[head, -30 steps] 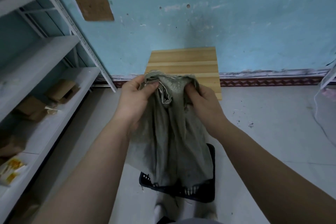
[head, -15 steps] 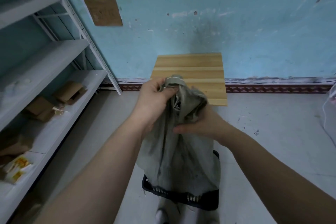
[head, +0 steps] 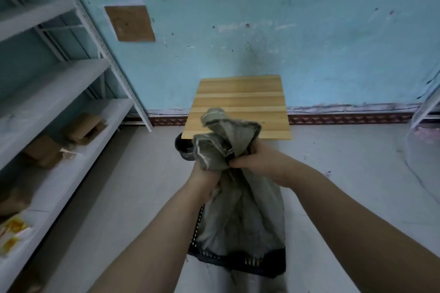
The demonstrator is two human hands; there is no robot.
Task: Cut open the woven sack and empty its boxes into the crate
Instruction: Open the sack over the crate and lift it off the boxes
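Both hands grip the grey-green sack (head: 240,211) at its gathered neck, side by side and touching. The right hand (head: 258,162) has its fingers (head: 238,163) curled tight round the bunched cloth. The left hand (head: 203,178) holds it from the other side, its fingers mostly buried under a fold, so only the grip itself can be told. A second ago the two hands were spread apart, holding the sack's mouth open between them. Half a second ago the left was high on the top edge and the right lower. Now the top is crumpled into a loose bundle that sticks up above both hands.

The sack's body hangs limp, its lower end inside the black crate (head: 240,265) on the floor. Behind the hands is a wooden tabletop (head: 240,95) against the blue wall, and white shelves (head: 62,112) with cardboard boxes (head: 83,126) stand on the left.
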